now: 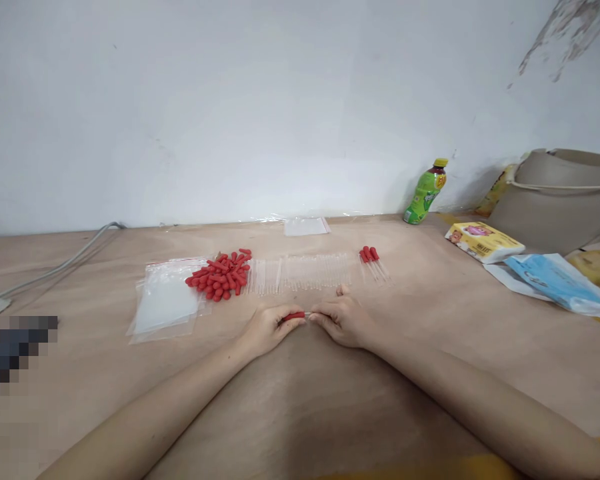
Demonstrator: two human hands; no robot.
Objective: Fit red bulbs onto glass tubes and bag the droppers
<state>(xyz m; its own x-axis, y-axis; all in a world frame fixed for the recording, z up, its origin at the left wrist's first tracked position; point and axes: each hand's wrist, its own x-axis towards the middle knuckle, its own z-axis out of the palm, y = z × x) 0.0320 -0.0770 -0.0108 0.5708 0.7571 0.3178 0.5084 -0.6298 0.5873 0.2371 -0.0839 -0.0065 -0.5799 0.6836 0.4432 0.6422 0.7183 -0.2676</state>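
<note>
Now left grip [306,319] pinches a red bulb [293,316]; right grip [310,317], a pipette tube [308,314]. 3 droppers [369,254] lie right of the tube row [300,272].

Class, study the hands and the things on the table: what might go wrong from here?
The left hand grips a red cap and the right hand a thin tube; pressed at a slant, the tube might snap.
The row of clear tubes lies near the right hand, so a knuckle could scatter it.
The pile of red caps partly overlaps the plastic bags; tugging a bag might spill some.
</note>
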